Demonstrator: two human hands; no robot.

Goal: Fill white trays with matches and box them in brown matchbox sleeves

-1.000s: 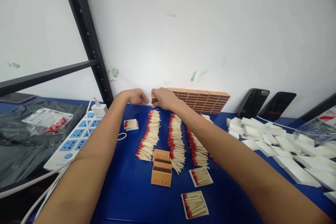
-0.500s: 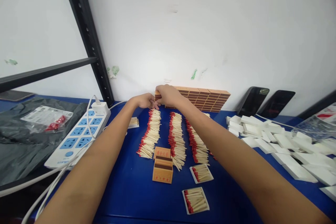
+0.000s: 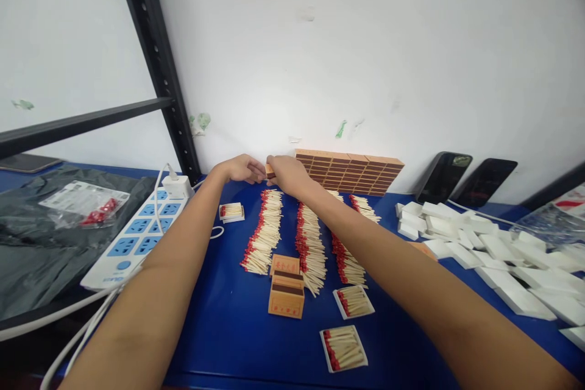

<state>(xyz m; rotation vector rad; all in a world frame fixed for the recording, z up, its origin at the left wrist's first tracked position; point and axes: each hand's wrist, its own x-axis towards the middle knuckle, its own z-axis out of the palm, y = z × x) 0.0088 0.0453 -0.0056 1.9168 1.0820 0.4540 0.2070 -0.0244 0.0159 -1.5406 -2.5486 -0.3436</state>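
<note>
White wall (image 3: 256,55) behind, blue tabletop (image 3: 228,323) below, a power strip (image 3: 141,228) on the left! Next, the left hand (image 3: 242,169), fingers curled; whether its grip is closed on anything, I can't tell. Just right of its fingertips: the matchbox (image 3: 270,171), clamped in the right hand's (image 3: 289,175) grip. Beyond, far side, stacked matchboxes (image 3: 351,172); farthest right, heaped white trays (image 3: 496,250).

Arms (image 3: 150,304) out fwd — L hand (image 3: 242,168) & R hand (image 3: 289,174) nr ea. other, L fingers (image 3: 256,167) bent.
</note>
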